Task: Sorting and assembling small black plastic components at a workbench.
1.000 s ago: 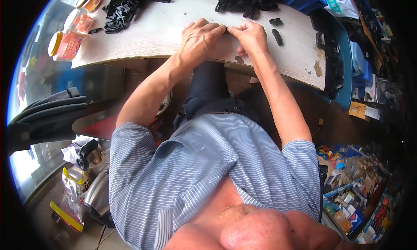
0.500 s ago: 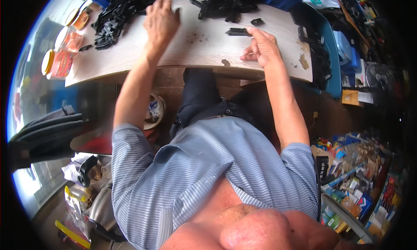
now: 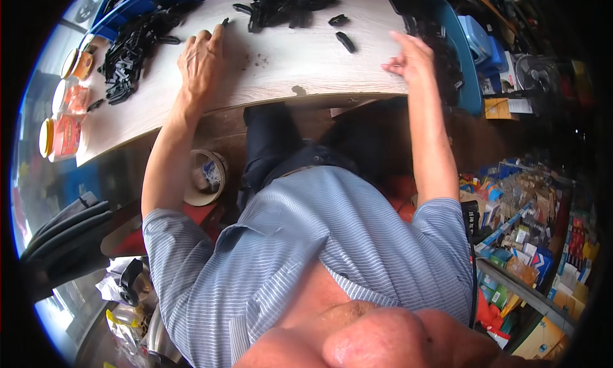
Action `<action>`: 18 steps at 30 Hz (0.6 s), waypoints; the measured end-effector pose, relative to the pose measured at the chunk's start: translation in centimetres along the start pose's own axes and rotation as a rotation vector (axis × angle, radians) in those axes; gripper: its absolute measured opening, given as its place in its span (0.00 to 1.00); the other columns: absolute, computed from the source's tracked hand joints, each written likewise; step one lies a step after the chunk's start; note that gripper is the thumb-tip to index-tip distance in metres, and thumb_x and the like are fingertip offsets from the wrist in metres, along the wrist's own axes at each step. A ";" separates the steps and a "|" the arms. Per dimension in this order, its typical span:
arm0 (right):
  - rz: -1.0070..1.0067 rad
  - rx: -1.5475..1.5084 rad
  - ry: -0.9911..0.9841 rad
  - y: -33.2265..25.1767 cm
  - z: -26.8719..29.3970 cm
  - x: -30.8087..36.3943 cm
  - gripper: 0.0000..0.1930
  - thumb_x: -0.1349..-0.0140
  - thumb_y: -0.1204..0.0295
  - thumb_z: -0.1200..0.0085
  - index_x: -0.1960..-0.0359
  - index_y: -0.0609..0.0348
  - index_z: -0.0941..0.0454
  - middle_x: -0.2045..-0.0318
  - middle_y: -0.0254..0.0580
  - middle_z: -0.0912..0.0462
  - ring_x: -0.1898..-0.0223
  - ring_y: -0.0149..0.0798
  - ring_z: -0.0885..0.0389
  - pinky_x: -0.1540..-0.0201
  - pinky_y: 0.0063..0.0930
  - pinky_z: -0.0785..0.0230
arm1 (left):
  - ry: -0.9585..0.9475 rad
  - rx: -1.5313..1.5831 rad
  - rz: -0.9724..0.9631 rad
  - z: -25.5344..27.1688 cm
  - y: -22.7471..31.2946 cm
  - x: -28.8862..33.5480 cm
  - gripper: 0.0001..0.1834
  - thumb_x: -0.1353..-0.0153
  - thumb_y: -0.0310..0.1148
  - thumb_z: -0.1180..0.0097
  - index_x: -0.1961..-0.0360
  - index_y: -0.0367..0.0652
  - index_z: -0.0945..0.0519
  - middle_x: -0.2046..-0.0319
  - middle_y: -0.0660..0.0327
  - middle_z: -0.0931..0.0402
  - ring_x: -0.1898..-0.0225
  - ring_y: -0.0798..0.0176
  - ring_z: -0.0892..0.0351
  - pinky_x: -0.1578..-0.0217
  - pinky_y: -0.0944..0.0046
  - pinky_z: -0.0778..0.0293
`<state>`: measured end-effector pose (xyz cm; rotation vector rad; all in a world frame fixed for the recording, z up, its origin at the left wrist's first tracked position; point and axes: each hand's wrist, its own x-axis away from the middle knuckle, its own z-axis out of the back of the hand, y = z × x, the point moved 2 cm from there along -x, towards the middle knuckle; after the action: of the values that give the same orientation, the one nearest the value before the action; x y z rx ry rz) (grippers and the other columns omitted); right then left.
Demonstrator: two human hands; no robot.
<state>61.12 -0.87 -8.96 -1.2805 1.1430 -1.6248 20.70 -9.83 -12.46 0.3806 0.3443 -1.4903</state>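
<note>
My left hand point(image 3: 200, 64) is over the left side of the pale wooden tabletop point(image 3: 281, 64), its fingers bent and close together. A small dark plastic piece point(image 3: 225, 22) shows at its index fingertip and looks pinched there; the thumb is hidden. My right hand point(image 3: 412, 60) is above the table's right end with fingers apart and nothing in them. To its left lies an elongated black plastic part point(image 3: 345, 42), tilted on the wood, with a shorter black part point(image 3: 338, 20) just beyond. Black pieces form a left heap point(image 3: 128, 58) and a far middle heap point(image 3: 287, 5).
Blue bins point(image 3: 163, 4) line the table's far side. A teal bin point(image 3: 471, 68) of black parts stands at the right end. Lidded jars point(image 3: 64, 136) sit along the left edge. Below the table is a white bucket point(image 3: 220, 176); crowded shelves point(image 3: 530, 240) are at right.
My left hand has drawn back toward me from near the left heap. My right hand has let go of the elongated black part and moved right; that part now lies turned.
</note>
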 end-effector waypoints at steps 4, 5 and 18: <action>-0.027 0.129 -0.211 1.3 -3.8 0.9 0.19 0.47 0.66 0.26 0.58 0.59 0.21 0.85 0.31 0.29 0.87 0.28 0.28 0.76 0.36 0.17 | -0.115 0.050 -0.048 2.1 2.9 0.9 0.15 0.35 0.34 0.45 0.48 0.46 0.21 0.62 0.50 0.19 0.59 0.46 0.17 0.63 0.49 0.20; -0.026 0.207 -0.234 1.6 -4.7 0.9 0.19 0.48 0.66 0.26 0.59 0.60 0.20 0.82 0.33 0.25 0.88 0.27 0.29 0.80 0.33 0.21 | -0.111 0.099 -0.086 2.3 3.3 1.1 0.17 0.35 0.36 0.44 0.47 0.44 0.21 0.64 0.48 0.19 0.61 0.44 0.18 0.62 0.48 0.21; 0.119 0.415 -0.225 2.6 -5.8 1.5 0.15 0.45 0.62 0.31 0.65 0.61 0.17 0.78 0.35 0.19 0.86 0.27 0.26 0.83 0.25 0.25 | -0.003 0.181 -0.191 0.4 -0.3 -0.5 0.24 0.49 0.22 0.40 0.47 0.44 0.18 0.53 0.57 0.17 0.50 0.51 0.20 0.48 0.55 0.24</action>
<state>55.21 -2.01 -11.51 -1.0690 0.6864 -1.4880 20.37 -9.59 -11.91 0.5008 0.2488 -1.7155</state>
